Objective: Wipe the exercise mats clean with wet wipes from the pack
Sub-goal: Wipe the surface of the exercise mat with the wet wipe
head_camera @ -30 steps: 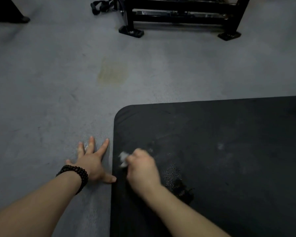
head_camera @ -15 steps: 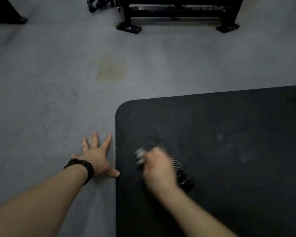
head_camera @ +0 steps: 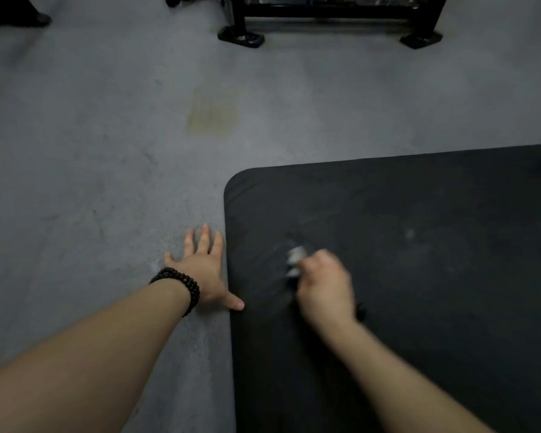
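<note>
Fingers, head view: right hand (head_camera: 324, 284) curled round a crumpled white wipe (head_camera: 295, 259), pressing it on the black mat (head_camera: 419, 276) near its left edge. Left hand (head_camera: 205, 270) flat, fingers straight, on the grey floor (head_camera: 91, 182), thumb touching the mat's edge. Change: the wipe has moved rightward, away from the edge, in the last second; scrubbing underway, pale marks remain further right. Pack not visible.

1. We see a grey floor (head_camera: 91, 151); a yellowish stain (head_camera: 211, 118) marks it at 11 o'clock
2. A black equipment frame (head_camera: 325, 17) stands at 12 o'clock; two feet touch the floor
</note>
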